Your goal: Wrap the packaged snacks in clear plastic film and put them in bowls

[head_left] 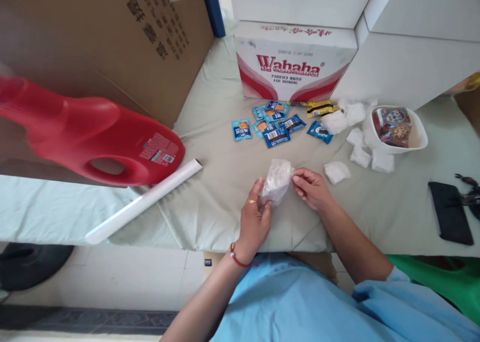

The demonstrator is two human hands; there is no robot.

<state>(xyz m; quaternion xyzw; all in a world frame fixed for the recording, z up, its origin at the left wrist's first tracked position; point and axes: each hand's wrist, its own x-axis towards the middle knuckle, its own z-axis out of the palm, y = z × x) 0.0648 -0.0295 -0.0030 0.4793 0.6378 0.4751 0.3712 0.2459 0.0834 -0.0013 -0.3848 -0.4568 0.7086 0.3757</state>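
Note:
My left hand (256,213) is closed around the lower left side of a crinkled, translucent plastic-wrapped packet (278,178); what is inside cannot be made out. At the packet's upper right edge, my right hand (310,188) pinches the plastic between thumb and fingers. Beyond it lie several blue snack packets (276,136) and a yellow packet (320,108). A small white wrapped bundle (336,172) rests to the right of my right hand, with several similar white bundles (360,156) farther back.
A white plastic tub (419,137) holds dark printed packets. A Wahaha carton (292,64) stands behind. At left are a red jug (97,132), a white roll (146,201) and a big brown carton (112,47). A black phone (450,212) lies at right.

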